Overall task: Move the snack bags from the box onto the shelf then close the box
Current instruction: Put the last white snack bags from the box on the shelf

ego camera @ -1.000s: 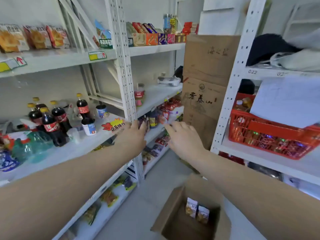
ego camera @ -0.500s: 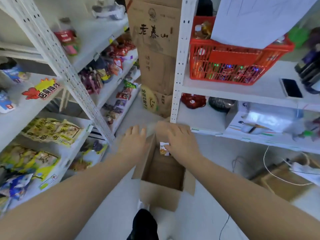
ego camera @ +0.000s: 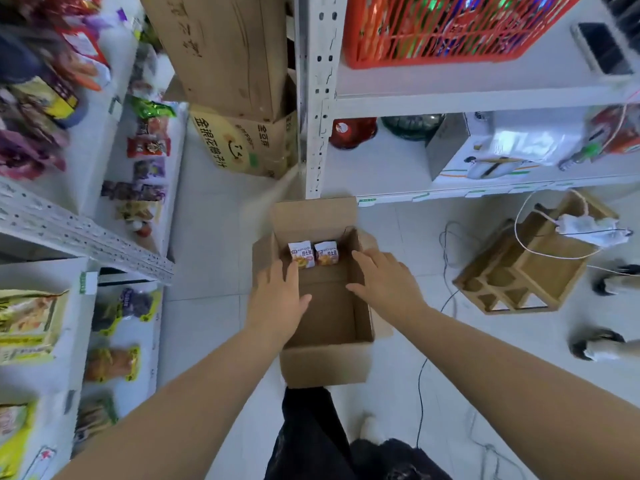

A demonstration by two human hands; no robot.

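Two bags are standing upright side by side against the far wall inside the box (ego camera: 325, 362), the left bag (ego camera: 302, 254) touching the right bag (ego camera: 326, 252), printed faces showing. The left hand (ego camera: 277, 299) is hovering over the box's left wall, fingers straight and together, holding nothing. Its fingertips are lying just beside the left bag, and contact cannot be confirmed. The right hand (ego camera: 388, 282) is hovering over the box's right wall, fingers spread and relaxed, likewise holding nothing and apart from the right bag. The far flap (ego camera: 313, 216) is standing open. Assessment: the step in hand is picking up these two bags, the rest of the box floor showing bare. Recommended: each hand should be taking the bag on its own side of the box, pinching across the top seam rather than squeezing the middle, since such packets are likely crushing easily. With the bags pressed to the far wall, tipping them forward first should be giving the thumbs room behind. Both should be lifted straight up clear of the walls before swinging to the shelf (ego camera: 74, 358) left of the box. Risk: a wrist catching the left wall and dragging the light box.
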